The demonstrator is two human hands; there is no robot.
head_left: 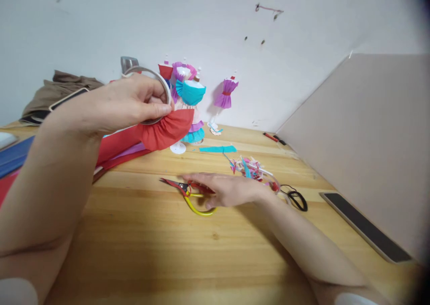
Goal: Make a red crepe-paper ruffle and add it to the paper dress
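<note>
Counts from here: two bare hands, one ring, one pair of scissors.

Left hand [148,96]: raised, back of hand up, wrist bent, forearm rising from lower left. Thumb and fingers pinched on the ring [168,90], which looks like a tape roll. One red ruffled piece [168,132] right below those fingers; can't tell if the same grip has it too.

Right hand [221,188]: palm down, low over the surface [161,251], forearm in from lower right, fingers stretched out, thumb below. Scissors [198,212], yellow handles, directly under it, blades poking out past the fingertips. Can't tell if it's gripping them.

Beyond right hand: one cyan strip [218,149], one scrap pile [253,168]. Farther off, two thin sticks [273,138], pen-like. Right of it: one black loop [298,200], then one dark flat panel [366,226].

Past left hand: at least four small dress forms [191,92], bunched, except one in purple standing apart. Left of it: one brown cloth heap [63,88].
</note>
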